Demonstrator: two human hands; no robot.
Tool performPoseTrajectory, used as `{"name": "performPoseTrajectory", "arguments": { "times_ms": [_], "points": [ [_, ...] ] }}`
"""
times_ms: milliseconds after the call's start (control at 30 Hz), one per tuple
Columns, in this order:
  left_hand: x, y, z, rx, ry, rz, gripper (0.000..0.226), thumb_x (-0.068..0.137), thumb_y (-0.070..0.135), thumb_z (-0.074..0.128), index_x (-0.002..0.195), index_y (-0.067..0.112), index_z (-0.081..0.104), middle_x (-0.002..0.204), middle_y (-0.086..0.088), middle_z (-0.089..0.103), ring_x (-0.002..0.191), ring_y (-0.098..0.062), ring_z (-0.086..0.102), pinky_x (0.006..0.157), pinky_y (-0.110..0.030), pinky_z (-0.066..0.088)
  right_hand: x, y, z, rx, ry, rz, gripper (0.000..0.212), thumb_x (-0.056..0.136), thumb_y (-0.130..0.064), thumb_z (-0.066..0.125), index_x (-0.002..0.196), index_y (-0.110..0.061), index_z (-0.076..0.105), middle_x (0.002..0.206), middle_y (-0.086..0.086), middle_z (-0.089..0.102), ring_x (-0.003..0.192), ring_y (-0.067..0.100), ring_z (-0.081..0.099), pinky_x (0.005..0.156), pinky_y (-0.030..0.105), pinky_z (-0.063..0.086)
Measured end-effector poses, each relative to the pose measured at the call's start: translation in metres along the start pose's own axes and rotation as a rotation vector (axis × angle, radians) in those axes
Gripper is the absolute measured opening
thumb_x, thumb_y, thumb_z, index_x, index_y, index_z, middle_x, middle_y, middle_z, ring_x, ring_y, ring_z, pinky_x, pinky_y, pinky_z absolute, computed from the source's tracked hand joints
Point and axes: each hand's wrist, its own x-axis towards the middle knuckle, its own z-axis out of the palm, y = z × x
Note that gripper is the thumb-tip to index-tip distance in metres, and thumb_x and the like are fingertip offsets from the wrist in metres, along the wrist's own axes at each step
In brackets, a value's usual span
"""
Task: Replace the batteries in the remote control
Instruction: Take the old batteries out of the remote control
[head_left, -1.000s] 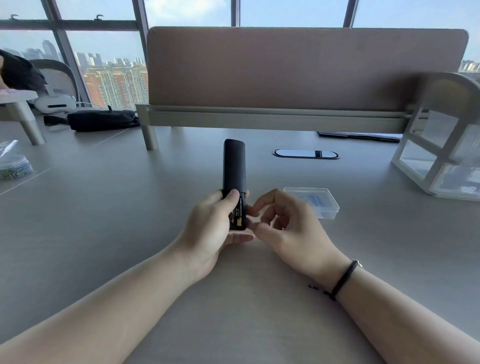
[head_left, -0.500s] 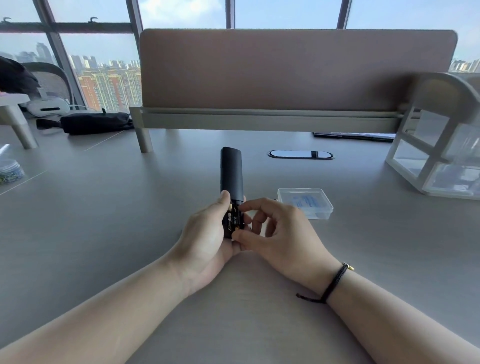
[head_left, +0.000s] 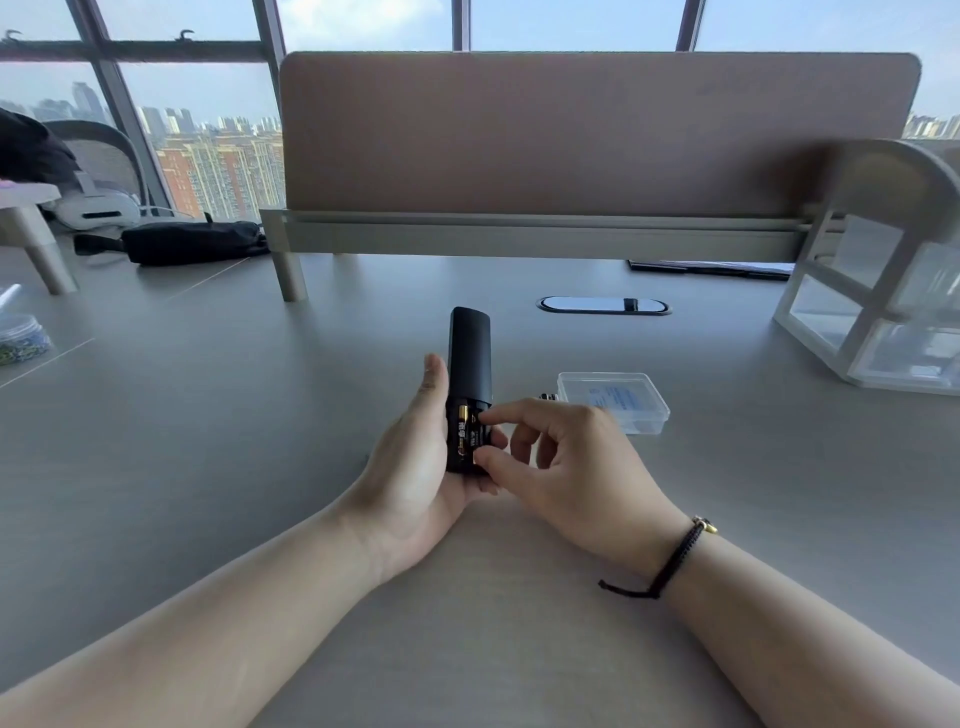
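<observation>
A black remote control (head_left: 469, 353) points away from me, with its near end cradled in my left hand (head_left: 415, 467). The back cover is slid up, so the battery bay shows two black-and-gold batteries (head_left: 464, 434) lying side by side. My right hand (head_left: 561, 462) reaches in from the right. Its index fingertip and thumb pinch the right-hand battery at its two ends. Small dark batteries (head_left: 548, 397) lie on the desk beside a clear plastic box (head_left: 613, 400).
A grey desk (head_left: 208, 467) spreads all around. A brown divider panel (head_left: 571, 135) stands at the back, with a cable grommet (head_left: 602, 305) before it. A white drawer organiser (head_left: 883, 312) sits at right, a black pouch (head_left: 192, 241) and a jar (head_left: 21, 340) at left.
My left thumb has lifted off the remote's face and now lies along its left side, uncovering the battery bay. My right index finger and thumb have moved onto the right battery.
</observation>
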Motion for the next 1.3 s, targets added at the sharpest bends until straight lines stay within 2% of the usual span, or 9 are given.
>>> {"name": "performPoseTrajectory", "arguments": {
  "times_ms": [100, 233, 400, 633, 767, 900, 1067, 1167, 1300],
  "points": [
    [-0.001, 0.001, 0.000, 0.029, -0.018, -0.002, 0.067, 0.088, 0.072, 0.031, 0.108, 0.011, 0.050, 0.075, -0.009, 0.048, 0.062, -0.018, 0.048, 0.061, -0.033, 0.037, 0.001, 0.000, -0.001, -0.020, 0.005, -0.047, 0.014, 0.080, -0.035, 0.074, 0.093, -0.033, 0.075, 0.059, -0.018, 0.058, 0.056, 0.005, 0.051, 0.057, 0.030, 0.049],
    [-0.003, 0.002, 0.000, 0.124, -0.010, 0.037, 0.071, 0.088, 0.071, 0.030, 0.108, 0.007, 0.054, 0.080, -0.017, 0.048, 0.057, -0.022, 0.050, 0.051, -0.031, 0.041, 0.001, -0.002, -0.003, -0.078, 0.019, -0.129, 0.006, 0.081, -0.032, 0.072, 0.082, -0.028, 0.077, 0.065, -0.017, 0.060, 0.056, 0.002, 0.051, 0.058, 0.035, 0.051],
    [-0.005, 0.002, 0.002, 0.188, -0.033, 0.043, 0.075, 0.090, 0.071, 0.023, 0.098, 0.003, 0.054, 0.070, -0.019, 0.049, 0.051, -0.026, 0.052, 0.045, -0.030, 0.038, 0.003, -0.003, -0.006, -0.073, -0.009, -0.182, 0.010, 0.083, -0.032, 0.072, 0.075, -0.027, 0.076, 0.064, -0.015, 0.067, 0.060, 0.008, 0.059, 0.060, 0.038, 0.053],
    [-0.006, 0.002, -0.003, 0.220, -0.075, -0.005, 0.076, 0.087, 0.078, 0.024, 0.100, 0.009, 0.050, 0.067, -0.016, 0.045, 0.049, -0.024, 0.047, 0.041, -0.027, 0.031, 0.003, -0.003, -0.007, -0.040, -0.026, -0.189, 0.012, 0.083, -0.033, 0.073, 0.076, -0.023, 0.077, 0.064, -0.013, 0.074, 0.061, 0.006, 0.066, 0.062, 0.036, 0.055],
    [-0.006, 0.002, -0.003, 0.280, -0.110, 0.006, 0.088, 0.084, 0.081, 0.023, 0.102, 0.002, 0.057, 0.072, -0.019, 0.044, 0.051, -0.023, 0.043, 0.042, -0.026, 0.026, 0.003, -0.005, -0.009, -0.047, -0.060, -0.199, 0.012, 0.083, -0.031, 0.074, 0.076, -0.023, 0.078, 0.065, -0.012, 0.076, 0.062, 0.004, 0.069, 0.063, 0.034, 0.057],
    [-0.009, 0.003, 0.000, 0.330, -0.092, 0.017, 0.084, 0.082, 0.082, 0.024, 0.096, 0.005, 0.057, 0.085, -0.020, 0.047, 0.049, -0.021, 0.041, 0.045, -0.026, 0.020, 0.002, -0.008, -0.009, -0.045, -0.097, -0.219, 0.009, 0.083, -0.024, 0.072, 0.078, -0.021, 0.078, 0.067, -0.010, 0.077, 0.063, 0.002, 0.071, 0.064, 0.034, 0.059],
    [-0.011, 0.002, 0.004, 0.407, -0.003, 0.014, 0.084, 0.076, 0.088, 0.029, 0.089, 0.009, 0.056, 0.083, -0.019, 0.049, 0.048, -0.019, 0.042, 0.044, -0.023, 0.024, 0.001, -0.010, -0.009, -0.082, -0.096, -0.276, 0.009, 0.078, -0.017, 0.066, 0.075, -0.018, 0.074, 0.065, -0.006, 0.075, 0.061, 0.009, 0.070, 0.060, 0.037, 0.058],
    [-0.012, 0.001, 0.007, 0.481, 0.057, 0.021, 0.077, 0.083, 0.080, 0.030, 0.082, 0.007, 0.056, 0.073, -0.016, 0.052, 0.048, -0.017, 0.044, 0.039, -0.019, 0.031, -0.001, -0.011, -0.007, -0.141, -0.069, -0.339, 0.008, 0.074, -0.015, 0.062, 0.074, -0.018, 0.069, 0.064, -0.006, 0.073, 0.060, 0.016, 0.070, 0.056, 0.039, 0.057],
    [-0.015, 0.003, 0.015, 0.553, 0.066, 0.085, 0.051, 0.104, 0.046, 0.031, 0.072, 0.009, 0.046, 0.049, 0.004, 0.053, 0.040, -0.011, 0.042, 0.042, -0.021, 0.029, 0.000, -0.013, -0.003, -0.205, -0.040, -0.416, 0.009, 0.073, -0.008, 0.062, 0.071, -0.017, 0.062, 0.062, -0.004, 0.065, 0.055, 0.024, 0.062, 0.049, 0.040, 0.052]
  ]
}}
